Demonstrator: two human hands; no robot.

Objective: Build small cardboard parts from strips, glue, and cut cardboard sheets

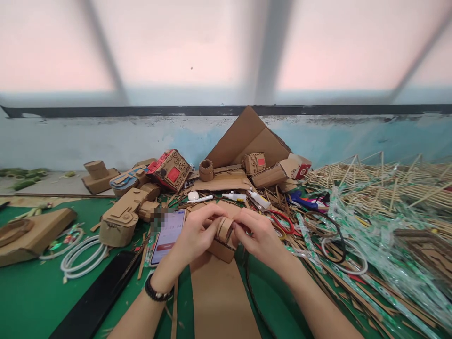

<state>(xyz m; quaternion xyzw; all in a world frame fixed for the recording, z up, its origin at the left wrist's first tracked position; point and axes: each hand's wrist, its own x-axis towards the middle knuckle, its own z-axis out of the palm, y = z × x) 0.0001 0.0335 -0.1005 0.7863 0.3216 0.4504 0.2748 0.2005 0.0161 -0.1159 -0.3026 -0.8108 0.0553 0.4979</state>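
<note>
Between my two hands is a small cardboard box (221,251) with a rolled cardboard ring (224,229) on its upper side. My left hand (202,231) closes on the ring from the left, thumb and fingers pressed to it. From the right, my right hand (254,230) pinches the ring's edge with thumb and forefinger. Beneath them a long cardboard strip (221,299) runs toward me. A phone (168,235) with a lit screen lies just left of my left hand. Glue bottles (259,198) lie beyond my hands.
Several cardboard models, such as a camera-shaped piece (122,214) and a red-trimmed box (171,170), stand at left and back. Coiled white tubing (84,256) and a black slab (99,296) lie left. Plastic wrap (381,245), bamboo sticks (367,181) and blue-handled scissors (303,202) crowd the right.
</note>
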